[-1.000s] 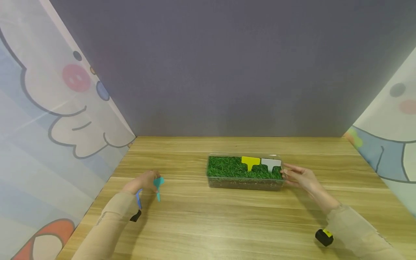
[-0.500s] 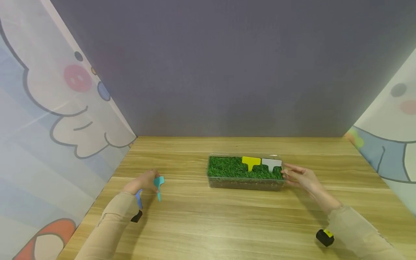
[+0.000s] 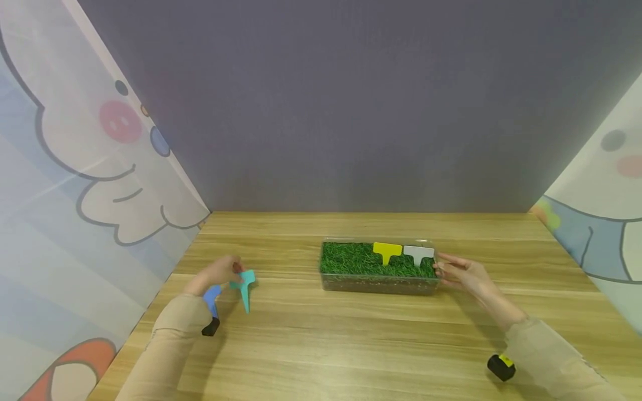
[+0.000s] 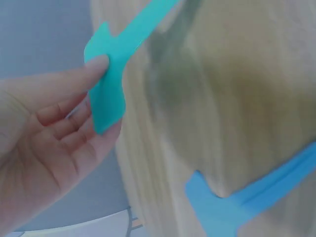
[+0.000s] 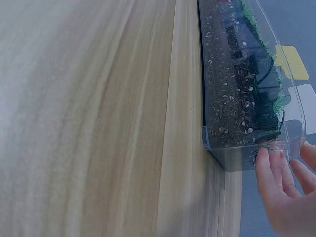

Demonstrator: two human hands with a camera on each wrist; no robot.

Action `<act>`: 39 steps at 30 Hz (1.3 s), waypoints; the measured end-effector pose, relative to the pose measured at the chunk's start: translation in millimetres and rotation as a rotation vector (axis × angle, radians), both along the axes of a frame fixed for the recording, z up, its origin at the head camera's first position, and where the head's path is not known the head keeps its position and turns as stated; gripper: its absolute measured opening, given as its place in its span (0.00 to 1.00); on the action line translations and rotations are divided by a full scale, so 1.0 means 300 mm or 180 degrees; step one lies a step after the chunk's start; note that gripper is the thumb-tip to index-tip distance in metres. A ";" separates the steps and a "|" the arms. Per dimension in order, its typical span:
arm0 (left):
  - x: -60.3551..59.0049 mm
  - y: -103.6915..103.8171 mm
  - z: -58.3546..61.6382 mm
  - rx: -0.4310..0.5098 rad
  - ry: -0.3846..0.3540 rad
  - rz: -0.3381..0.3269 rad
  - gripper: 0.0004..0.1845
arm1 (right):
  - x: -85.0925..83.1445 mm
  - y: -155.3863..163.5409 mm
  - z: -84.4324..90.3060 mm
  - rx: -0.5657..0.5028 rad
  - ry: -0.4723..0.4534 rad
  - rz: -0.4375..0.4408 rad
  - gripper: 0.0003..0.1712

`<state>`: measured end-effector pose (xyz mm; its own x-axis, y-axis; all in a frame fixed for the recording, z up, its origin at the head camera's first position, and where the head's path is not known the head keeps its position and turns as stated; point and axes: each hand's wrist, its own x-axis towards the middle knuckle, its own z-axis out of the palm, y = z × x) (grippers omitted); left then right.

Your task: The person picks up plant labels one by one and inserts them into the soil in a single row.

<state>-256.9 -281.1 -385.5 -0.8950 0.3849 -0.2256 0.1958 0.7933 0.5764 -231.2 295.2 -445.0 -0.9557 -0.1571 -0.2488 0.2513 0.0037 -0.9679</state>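
Observation:
My left hand (image 3: pixel 224 269) pinches a teal T-shaped plant label (image 4: pixel 111 81) by its broad head, thumb on one face and fingers behind. In the head view its narrow stem points down toward the table. Below the wrist lies a blue plant label (image 4: pixel 222 207) of the same shape, partly covered by the arm in the head view. At the right end of a clear planter box (image 3: pixel 381 284) of soil and green grass, my right hand (image 3: pixel 466 277) touches the end wall with extended fingertips. A yellow label (image 3: pixel 387 249) and a white label (image 3: pixel 418 253) stand upright in the grass.
The wooden table (image 3: pixel 321 345) ends at a grey back wall (image 3: pixel 371 111). Cartoon-printed curtains (image 3: pixel 115 167) flank both sides. Black cameras hang at the left wrist (image 3: pixel 210 327) and right wrist (image 3: pixel 501 367).
The left hand has lifted slightly and turned the teal label, so its T shape now faces the head camera more fully. More of the blue label shows. The right hand and planter box have stayed put.

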 end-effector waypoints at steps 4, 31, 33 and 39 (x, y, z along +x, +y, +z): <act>-0.009 -0.007 0.035 0.0261 -0.0114 -0.0124 0.09 | 0.001 0.001 -0.001 -0.0026 0.0006 0.0006 0.48; 0.024 0.119 0.202 0.0400 0.0056 -0.0347 0.04 | -0.001 -0.001 -0.001 -0.0058 0.0028 -0.0007 0.46; 0.021 0.140 0.214 0.0347 0.0139 -0.0367 0.04 | -0.002 0.000 -0.003 -0.0079 0.0028 -0.0019 0.45; 0.005 0.221 0.248 0.0285 0.0282 -0.0497 0.03 | -0.006 0.003 -0.014 -0.0149 0.0020 -0.0059 0.43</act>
